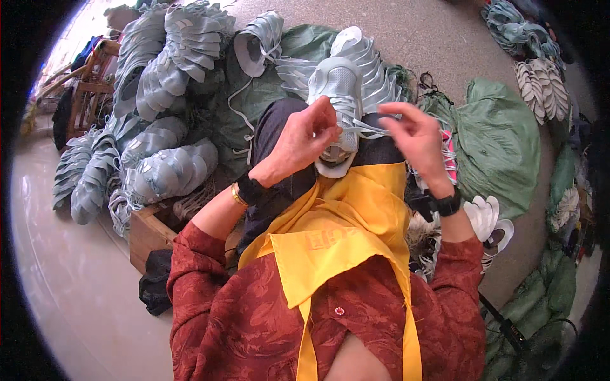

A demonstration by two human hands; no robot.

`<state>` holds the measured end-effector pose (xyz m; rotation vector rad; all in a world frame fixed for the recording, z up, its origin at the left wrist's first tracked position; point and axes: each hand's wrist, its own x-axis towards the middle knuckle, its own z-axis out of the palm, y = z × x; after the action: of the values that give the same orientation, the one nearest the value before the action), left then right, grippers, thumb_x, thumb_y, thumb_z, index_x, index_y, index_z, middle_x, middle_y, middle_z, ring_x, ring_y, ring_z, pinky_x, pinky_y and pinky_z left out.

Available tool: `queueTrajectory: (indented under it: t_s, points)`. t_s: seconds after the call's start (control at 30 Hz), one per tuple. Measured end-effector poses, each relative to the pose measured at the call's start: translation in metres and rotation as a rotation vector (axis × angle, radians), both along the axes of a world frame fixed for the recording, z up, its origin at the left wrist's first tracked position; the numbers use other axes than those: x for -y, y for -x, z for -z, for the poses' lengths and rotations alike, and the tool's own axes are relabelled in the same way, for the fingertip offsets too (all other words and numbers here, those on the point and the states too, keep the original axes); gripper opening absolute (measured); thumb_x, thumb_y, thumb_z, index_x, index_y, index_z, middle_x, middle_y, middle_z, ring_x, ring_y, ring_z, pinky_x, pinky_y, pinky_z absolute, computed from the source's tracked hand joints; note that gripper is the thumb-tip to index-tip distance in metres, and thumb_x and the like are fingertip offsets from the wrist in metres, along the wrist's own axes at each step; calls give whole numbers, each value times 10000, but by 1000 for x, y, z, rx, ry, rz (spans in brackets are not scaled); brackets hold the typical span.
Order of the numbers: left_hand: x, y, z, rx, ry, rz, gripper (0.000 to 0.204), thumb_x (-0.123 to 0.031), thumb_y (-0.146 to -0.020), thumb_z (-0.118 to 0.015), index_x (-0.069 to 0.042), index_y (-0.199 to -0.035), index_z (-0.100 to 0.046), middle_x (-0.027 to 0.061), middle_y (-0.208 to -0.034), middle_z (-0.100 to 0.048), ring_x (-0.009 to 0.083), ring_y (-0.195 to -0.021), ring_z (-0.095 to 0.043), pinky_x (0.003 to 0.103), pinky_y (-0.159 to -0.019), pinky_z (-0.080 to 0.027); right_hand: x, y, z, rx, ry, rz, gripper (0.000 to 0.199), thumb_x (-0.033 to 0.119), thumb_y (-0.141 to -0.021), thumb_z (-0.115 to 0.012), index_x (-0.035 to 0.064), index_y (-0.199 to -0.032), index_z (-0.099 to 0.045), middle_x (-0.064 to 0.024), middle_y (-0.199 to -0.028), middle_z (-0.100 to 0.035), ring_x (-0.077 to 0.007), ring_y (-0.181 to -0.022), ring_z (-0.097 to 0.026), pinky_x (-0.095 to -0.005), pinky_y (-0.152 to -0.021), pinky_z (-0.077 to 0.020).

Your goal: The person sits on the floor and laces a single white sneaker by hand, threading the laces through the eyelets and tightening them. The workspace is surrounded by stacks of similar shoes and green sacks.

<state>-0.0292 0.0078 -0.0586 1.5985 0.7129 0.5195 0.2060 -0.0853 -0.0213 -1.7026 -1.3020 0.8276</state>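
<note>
A pale grey-blue sneaker (333,82) rests between my knees, its toe pointing away from me. White shoelaces (366,129) stretch from its tongue area toward my right hand (416,136), whose curved thumb and fingers close round them on the right side. The index finger and thumb tips there stay slightly apart. At the shoe's left edge, my left hand (305,136) is bent into a pinch beside the lacing. Whatever its fingertips hold is hidden. A yellow apron (343,209) covers my lap.
Stacked grey-blue shoe uppers (181,47) fill the left, above a wooden box (150,233). Another upper with a trailing lace (257,46) lies ahead on green sacking. A green sack (499,149) bulges at right, near white shoe pieces (486,219).
</note>
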Motion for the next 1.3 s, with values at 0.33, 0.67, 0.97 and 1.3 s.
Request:
queueTrajectory:
  t_s: [0.33,0.67,0.97,1.3]
  points:
    - [3,4,-2,-7,-78,-24,172,2,-907,-672,-15,-968,-512,40,-807,-608,88,-748,-587,263,-658,-489,-13,39,20,41,-95,-231,96,40,-849,-732,0,-936,-726,-112,-849,-727,-201,-699,-700,-321,-649,-551]
    - [0,-1,6,-70,-344,-154,99,15,-852,-640,-4,-918,-569,139,-813,-594,285,-698,-592,367,-636,-484,-17,38,25,301,-91,-132,98,67,-849,-724,4,-855,-650,-136,-765,-656,-314,-710,-650,-422,-666,-508]
    - [-1,-5,10,-71,-376,-166,100,10,-852,-641,-6,-931,-580,142,-835,-601,301,-722,-601,380,-652,-492,-29,39,25,410,-81,-187,89,68,-850,-688,1,-839,-629,-185,-785,-667,-397,-784,-666,-483,-697,-509]
    - [1,-7,25,28,-418,-245,96,10,-850,-649,-18,-928,-601,131,-801,-596,249,-716,-596,359,-655,-493,-32,40,22,435,-26,-247,88,66,-877,-636,-9,-881,-588,-217,-850,-641,-429,-847,-633,-514,-723,-480]
